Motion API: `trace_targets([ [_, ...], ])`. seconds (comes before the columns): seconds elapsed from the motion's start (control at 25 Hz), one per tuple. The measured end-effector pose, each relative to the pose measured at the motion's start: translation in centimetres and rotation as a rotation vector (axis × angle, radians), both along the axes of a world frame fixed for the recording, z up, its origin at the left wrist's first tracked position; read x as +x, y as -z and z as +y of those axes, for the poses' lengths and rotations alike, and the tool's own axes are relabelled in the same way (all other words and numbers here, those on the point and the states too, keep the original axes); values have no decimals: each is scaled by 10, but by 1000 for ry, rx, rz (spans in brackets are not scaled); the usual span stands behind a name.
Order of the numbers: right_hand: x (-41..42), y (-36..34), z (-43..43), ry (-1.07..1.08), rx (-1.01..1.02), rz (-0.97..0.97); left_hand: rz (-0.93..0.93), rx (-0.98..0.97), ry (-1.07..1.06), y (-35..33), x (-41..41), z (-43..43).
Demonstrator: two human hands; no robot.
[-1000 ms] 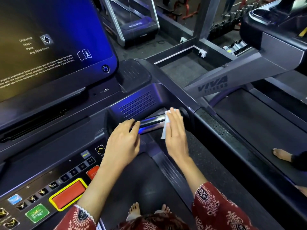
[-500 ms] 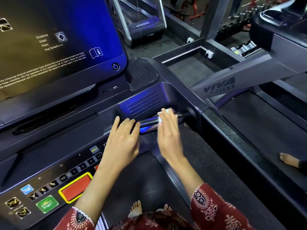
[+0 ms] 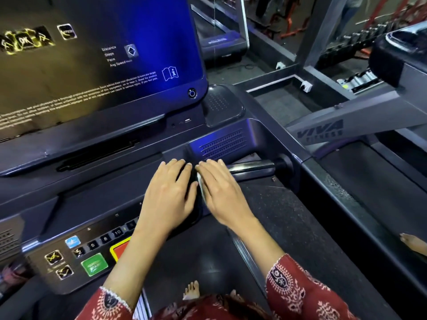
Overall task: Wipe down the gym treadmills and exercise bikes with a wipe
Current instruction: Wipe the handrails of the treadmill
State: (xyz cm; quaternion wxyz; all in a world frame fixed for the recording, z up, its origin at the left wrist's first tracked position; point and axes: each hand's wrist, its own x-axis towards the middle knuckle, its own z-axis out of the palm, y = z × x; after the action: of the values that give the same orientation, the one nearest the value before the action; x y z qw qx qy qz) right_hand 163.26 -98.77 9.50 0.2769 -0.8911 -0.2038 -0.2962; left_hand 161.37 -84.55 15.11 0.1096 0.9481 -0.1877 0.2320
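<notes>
White wipe (image 3: 200,184) shows only as a thin edge under the right hand (image 3: 221,192), whose fingers (image 3: 212,167) lie straight and flat, pressing it on the treadmill handlebar (image 3: 251,168). Just left of them, the left hand (image 3: 169,195) rests with straight fingers too, holding nothing. Beyond the fingertips sits a perforated grille (image 3: 221,144).

Left hand (image 3: 171,192), right hand (image 3: 221,190), person wearing dark red sleeves (image 3: 298,292) carrying white printed motifs, bare toes (image 3: 191,290) showing bottom centre
</notes>
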Motion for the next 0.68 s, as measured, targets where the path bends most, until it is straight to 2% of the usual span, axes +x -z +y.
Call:
trace_targets([
  [0.16, 10, -8, -4, 100, -32, 84, 25, -42, -18, -4, -3, 6],
  [0.32, 8, -8, -2, -80, -94, 15, 36, -59, -33, -8, -5, 6],
  [0.4, 8, 1, -18, 27, -102, -13, 31, -62, -37, -7, -5, 7],
  [0.52, -5, 13, -15, 185, 22, 57, -4, -61, -21, -6, -4, 5],
  [0.68, -11, 22, -21, -40, -173, -43, -53, -23, 54, -3, 2, -1],
])
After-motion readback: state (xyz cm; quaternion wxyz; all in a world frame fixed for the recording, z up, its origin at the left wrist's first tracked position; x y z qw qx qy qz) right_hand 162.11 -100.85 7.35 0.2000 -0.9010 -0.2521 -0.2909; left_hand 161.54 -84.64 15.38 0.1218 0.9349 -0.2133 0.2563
